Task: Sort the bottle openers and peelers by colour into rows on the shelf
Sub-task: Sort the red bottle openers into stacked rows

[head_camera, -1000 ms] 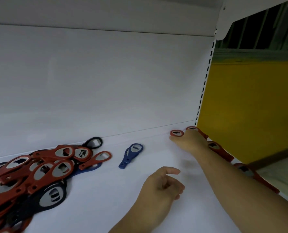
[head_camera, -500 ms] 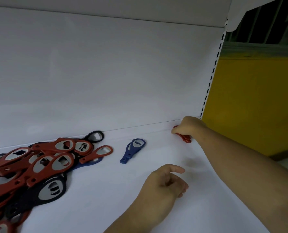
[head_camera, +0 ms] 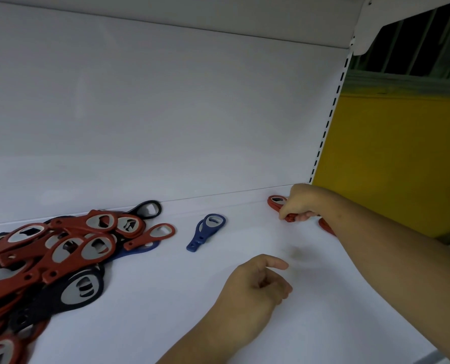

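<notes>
Right grip [head_camera: 301, 204]: at the back right corner of the shelf [head_camera: 166, 319], knuckles up, your fingers curled round a red bottle opener [head_camera: 277, 201]. You are grasping it at the handle end. The ringed head sticks out to the left of the grip, close to the back panel [head_camera: 166, 114]. There may be more than one opener stacked in that grasp; cannot tell.

Second red opener [head_camera: 326, 227]: just right of the right grip, mostly hidden behind your forearm, lying on the shelf near its right edge.

Left grip [head_camera: 255, 287]: nearer you and left of the right grip, well apart from it. Released, fingers loosely curled, forefinger poking out, nothing in it. Unclear whether it rests on the shelf or hovers over it.

Blue bottle opener [head_camera: 206, 230]: alone on the shelf, left of the right grip and beyond the left grip. Head toward the back panel, handle toward you.

Mixed pile [head_camera: 61, 250]: far left of both grips. Red openers heaped over dark blue and black ones, metal inserts showing. A black opener [head_camera: 148, 209] lies at the pile's back edge against the panel. A slim-handled red opener [head_camera: 154, 236] lies at the pile's right fringe, nearest the blue one.

Right of the right grip: slotted upright [head_camera: 326, 132], then a yellow wall [head_camera: 392, 166].
</notes>
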Tool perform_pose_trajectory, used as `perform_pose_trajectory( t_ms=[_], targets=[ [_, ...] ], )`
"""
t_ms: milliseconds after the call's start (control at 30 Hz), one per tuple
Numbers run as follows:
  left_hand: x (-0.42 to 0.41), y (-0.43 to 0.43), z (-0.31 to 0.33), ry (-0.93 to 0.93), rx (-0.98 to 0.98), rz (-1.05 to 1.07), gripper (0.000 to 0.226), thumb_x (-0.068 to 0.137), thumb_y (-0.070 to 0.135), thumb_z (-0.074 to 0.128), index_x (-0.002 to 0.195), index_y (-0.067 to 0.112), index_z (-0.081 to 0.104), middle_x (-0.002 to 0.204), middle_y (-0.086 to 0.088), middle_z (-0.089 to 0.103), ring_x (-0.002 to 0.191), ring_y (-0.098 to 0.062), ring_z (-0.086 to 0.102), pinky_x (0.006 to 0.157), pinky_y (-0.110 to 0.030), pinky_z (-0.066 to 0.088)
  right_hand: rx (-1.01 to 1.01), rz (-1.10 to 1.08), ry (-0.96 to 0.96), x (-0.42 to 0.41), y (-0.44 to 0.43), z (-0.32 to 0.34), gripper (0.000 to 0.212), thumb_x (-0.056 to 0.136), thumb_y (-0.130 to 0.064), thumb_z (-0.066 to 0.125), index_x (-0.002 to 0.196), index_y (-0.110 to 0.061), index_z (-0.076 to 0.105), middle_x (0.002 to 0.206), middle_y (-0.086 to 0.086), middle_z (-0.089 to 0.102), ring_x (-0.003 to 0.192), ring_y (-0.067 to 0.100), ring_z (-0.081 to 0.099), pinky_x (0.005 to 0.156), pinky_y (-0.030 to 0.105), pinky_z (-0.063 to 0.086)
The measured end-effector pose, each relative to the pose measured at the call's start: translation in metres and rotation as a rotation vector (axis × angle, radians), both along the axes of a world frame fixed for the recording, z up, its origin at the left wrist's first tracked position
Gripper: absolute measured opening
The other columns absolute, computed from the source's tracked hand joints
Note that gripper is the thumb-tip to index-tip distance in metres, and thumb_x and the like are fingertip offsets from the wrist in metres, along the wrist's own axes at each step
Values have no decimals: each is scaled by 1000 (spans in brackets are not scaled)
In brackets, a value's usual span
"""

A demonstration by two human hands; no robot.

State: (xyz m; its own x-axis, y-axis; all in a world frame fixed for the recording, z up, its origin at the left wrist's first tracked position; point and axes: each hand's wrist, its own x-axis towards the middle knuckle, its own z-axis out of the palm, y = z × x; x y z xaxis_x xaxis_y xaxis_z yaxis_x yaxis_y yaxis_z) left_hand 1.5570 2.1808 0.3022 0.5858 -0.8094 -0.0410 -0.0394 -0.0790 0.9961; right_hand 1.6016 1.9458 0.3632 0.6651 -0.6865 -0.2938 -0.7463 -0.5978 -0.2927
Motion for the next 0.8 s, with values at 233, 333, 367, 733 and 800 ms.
perform_pose_trajectory(
  t_ms=[233, 333, 367, 733, 800],
  targets=[
    [-2, -2, -4, -62, 4, 16, 30, 90, 3, 48, 97, 29, 61, 75, 8, 70, 78, -11, 63, 85, -37, 54, 16, -10, -82, -6, 1, -5, 25, 73, -15, 75, 84, -7, 55, 77, 9, 60, 57, 14, 60, 35, 14, 38],
    [-4, -2, -4, -63, 7, 42, 30, 89, 1, 47, 94, 27, 61, 71, 8, 69, 73, -9, 62, 84, -34, 54, 5, -2, -91, -8, 2, -5, 24, 73, -17, 74, 86, -6, 57, 72, 7, 60, 54, 13, 58, 37, 15, 38],
    [-6, -1, -4, -65, 8, 47, 31, 89, 1, 46, 93, 27, 61, 70, 8, 68, 73, -9, 62, 83, -34, 54, 5, -3, -89, -9, 2, -5, 26, 73, -19, 75, 87, -5, 57, 71, 7, 60, 54, 14, 57, 39, 16, 38],
    [-17, 9, 13, 24, -81, 243, 26, 79, 2, 44, 82, 21, 62, 66, 6, 61, 68, -14, 55, 62, -25, 47, -281, 263, -350, -27, 76, -1, 27, 88, -44, 58, 81, -19, 66, 81, -1, 68, 78, 20, 62, 71, 30, 51],
    [-17, 19, 19, 13, -97, 318, 24, 81, 1, 45, 85, 18, 61, 72, 2, 60, 68, -14, 53, 61, -22, 45, -198, 362, -359, -32, 104, -15, 19, 86, -37, 63, 75, -22, 65, 74, -3, 68, 73, 18, 63, 68, 29, 49]
  ],
)
